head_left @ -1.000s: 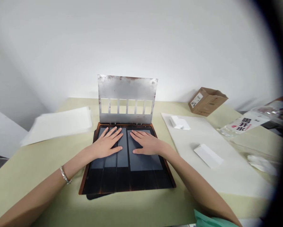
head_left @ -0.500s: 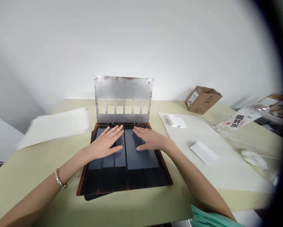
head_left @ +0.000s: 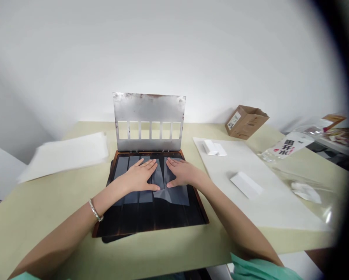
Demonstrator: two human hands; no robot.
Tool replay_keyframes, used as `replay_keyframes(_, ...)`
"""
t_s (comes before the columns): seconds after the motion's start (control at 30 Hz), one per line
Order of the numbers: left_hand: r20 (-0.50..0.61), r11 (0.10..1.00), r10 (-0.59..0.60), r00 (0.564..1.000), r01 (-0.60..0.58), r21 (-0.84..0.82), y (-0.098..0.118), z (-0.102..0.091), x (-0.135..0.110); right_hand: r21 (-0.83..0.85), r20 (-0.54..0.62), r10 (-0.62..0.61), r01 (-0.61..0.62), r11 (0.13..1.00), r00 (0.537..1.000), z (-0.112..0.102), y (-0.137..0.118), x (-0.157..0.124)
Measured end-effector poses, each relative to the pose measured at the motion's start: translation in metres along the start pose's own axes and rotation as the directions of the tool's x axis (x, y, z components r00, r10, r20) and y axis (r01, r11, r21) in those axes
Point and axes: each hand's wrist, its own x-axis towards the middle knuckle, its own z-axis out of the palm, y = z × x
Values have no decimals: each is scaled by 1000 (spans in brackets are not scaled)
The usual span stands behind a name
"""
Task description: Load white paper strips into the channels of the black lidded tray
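Observation:
My left hand (head_left: 139, 177) lies flat, fingers spread, on thin translucent grey sheets on a black board with an orange-brown edge. To its right, my right hand (head_left: 182, 173) also rests open and palm down, on a similar sheet (head_left: 178, 196). Between the hands the sheet is skewed and creased, with a narrow dark gap. The black board (head_left: 162, 217) has faint lengthwise lines. Hinged at its far edge, a metal plate (head_left: 149, 108) stands upright with a row of rectangular cutouts. Both hands cover parts of the sheets.
A stack of white paper (head_left: 66, 155) lies to the left. On the right, a large white sheet (head_left: 227, 202) bears small white stacks (head_left: 211, 147) and a folded white piece (head_left: 246, 184). Behind stand a brown paper bag (head_left: 246, 122) and a labelled clear plastic bottle (head_left: 289, 146).
My left hand has slid right, nearer my right hand. The sheet between them has turned askew and creased, and more sheet strips show on the left. The view has shifted slightly.

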Motion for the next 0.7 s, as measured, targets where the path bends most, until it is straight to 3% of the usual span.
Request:
replay_keyframes(0.37,28,998,36,999,-34,-58,-14,2,5,76,117,-100,92,993,988,-12,24,-6)
replay_keyframes(0.7,20,996,20,1000,-18,-85,-20,2,6,117,119,-93,79,990,988,-9,21,-4)
